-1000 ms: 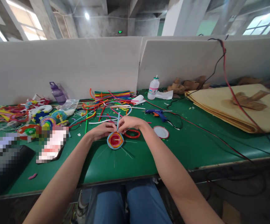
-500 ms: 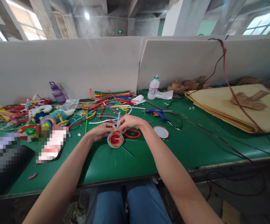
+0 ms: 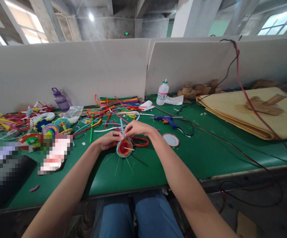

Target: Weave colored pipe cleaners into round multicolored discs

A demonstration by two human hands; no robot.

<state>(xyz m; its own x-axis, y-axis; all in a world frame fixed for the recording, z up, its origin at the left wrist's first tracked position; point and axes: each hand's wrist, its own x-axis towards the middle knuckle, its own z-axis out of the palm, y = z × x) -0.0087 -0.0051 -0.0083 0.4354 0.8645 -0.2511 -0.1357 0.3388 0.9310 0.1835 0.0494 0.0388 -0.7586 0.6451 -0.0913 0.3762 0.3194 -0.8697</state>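
Left hand (image 3: 110, 140), right hand (image 3: 134, 129): fingertips pinched where pale-blue pipe cleaner (image 3: 121, 124) meets coiled disc (image 3: 124, 148) | Disc: near side of green table (image 3: 183, 155), left of red ring (image 3: 147, 142) | Risk: slackened pinch might uncoil rim

Before me is a green table (image 3: 197, 148), and at its far side white panels (image 3: 96, 69) stand across the middle of the frame. I see one bright window (image 3: 25, 19) in the upper left and another window (image 3: 279, 23) in the upper right. A round lamp (image 3: 91, 17) shines at the top, near grey concrete beams (image 3: 141, 9). The floor (image 3: 269, 218) at lower right is dark.
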